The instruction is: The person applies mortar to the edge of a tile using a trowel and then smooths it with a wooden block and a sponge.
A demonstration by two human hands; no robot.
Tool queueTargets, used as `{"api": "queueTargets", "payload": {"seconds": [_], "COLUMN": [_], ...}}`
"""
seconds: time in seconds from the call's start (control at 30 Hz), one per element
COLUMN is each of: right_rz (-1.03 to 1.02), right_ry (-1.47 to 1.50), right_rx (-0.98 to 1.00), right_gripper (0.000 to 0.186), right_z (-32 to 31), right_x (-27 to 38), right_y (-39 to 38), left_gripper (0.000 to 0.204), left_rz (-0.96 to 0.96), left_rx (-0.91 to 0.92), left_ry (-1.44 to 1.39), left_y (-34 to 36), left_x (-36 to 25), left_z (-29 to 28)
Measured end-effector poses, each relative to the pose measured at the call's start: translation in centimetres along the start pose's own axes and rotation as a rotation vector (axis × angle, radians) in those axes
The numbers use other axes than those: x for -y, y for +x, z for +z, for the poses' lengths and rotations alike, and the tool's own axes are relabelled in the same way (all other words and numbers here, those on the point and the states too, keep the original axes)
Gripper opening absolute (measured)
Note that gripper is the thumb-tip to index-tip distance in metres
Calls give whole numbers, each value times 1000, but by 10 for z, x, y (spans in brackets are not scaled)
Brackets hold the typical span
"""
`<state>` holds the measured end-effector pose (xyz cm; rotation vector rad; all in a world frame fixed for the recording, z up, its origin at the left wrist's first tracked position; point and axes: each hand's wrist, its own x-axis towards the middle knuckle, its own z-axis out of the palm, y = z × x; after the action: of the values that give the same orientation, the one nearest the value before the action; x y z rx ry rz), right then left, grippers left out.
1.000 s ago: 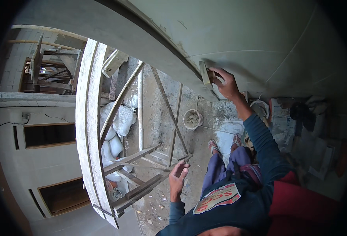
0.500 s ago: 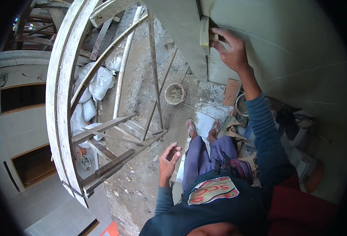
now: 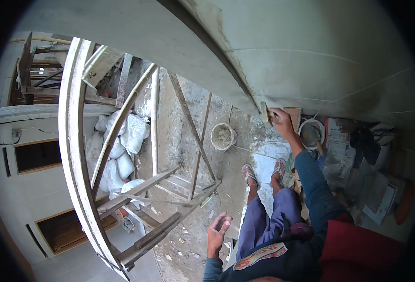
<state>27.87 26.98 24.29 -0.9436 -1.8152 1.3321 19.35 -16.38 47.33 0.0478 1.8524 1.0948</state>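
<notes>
My right hand [image 3: 283, 123] reaches out from its blue sleeve with the fingers wrapped round the grip of a small plastering float [image 3: 266, 113]. The float's flat, pale yellowish face stands on edge at the lower end of a grey plastered beam [image 3: 188, 51], close to the corner with the wall [image 3: 301, 70]. Whether its whole face touches the plaster cannot be made out. Lower in the view, my left hand [image 3: 218, 231] hangs in the air with its fingers loosely bent and apart, holding nothing.
A bucket of grey mortar [image 3: 223, 137] stands on the rough floor ahead of my feet. Timber scaffolding [image 3: 73, 155] rises at the left, with white sacks [image 3: 133, 134] behind it. At the right lie another bucket [image 3: 312, 133], cardboard and loose scraps [image 3: 336, 155].
My right hand has come down and nearer along the beam edge with the float still in it. The view has shifted, showing more of the beam. My left hand stays loosely held and free.
</notes>
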Motion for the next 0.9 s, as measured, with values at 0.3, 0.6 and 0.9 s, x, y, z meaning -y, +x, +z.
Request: {"api": "queueTargets", "payload": {"seconds": [0.3,0.6,0.9], "right_rz": [-132,-800,-660], "right_ry": [101,-125,-128], "right_rx": [-34,-206,-172], "right_gripper": [40,38,41], "right_z": [-31,-75,-22], "right_x": [144,409,251], "right_y": [-8,115,91], "left_gripper": [48,44,46], "left_rz": [183,311,86], "left_rx": [86,72,71], "left_ry": [-45,-87,-63], "left_y": [10,17,37], "left_x": [-32,-73,-1], "left_z": [-11,-24,-29]}}
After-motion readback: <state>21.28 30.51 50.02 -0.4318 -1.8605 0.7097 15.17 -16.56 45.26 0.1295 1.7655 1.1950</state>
